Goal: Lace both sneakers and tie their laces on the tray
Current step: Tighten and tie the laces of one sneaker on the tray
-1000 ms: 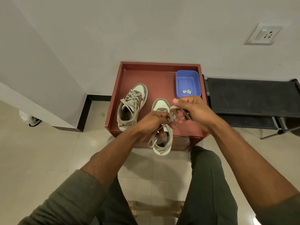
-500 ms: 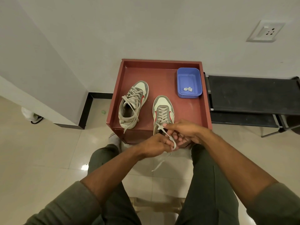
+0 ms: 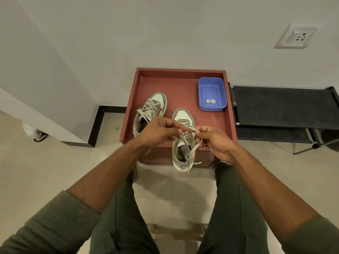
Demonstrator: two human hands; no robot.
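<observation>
- Right-hand sneaker (image 3: 183,143) lies on the red tray (image 3: 179,85), toe toward the wall, heel overhanging the near rim. It is the shoe being worked.
- Left hand (image 3: 157,131) has fingers curled and pinches one run of the grey lace (image 3: 185,138) above the tongue.
- Right hand (image 3: 214,142) pinches the other run, the flat lace end (image 3: 194,129) showing between its fingertips.
- One loose tail (image 3: 192,163) hangs past the heel; judged: the knot is not yet set.
- Left-hand sneaker (image 3: 150,112) rests on the tray just beside, laced, with ends slack; whether it is tied cannot be told.
- Blue tub (image 3: 211,94) sits in the far right corner, holding a small pale scrap.
- Recommended practice: keep both runs equally taut, cross them low against the eyelets, and draw down evenly so the tongue stays flat.
- Risk noted: a pull toward the body could drag the overhanging shoe off the rim; pull sideways.
</observation>
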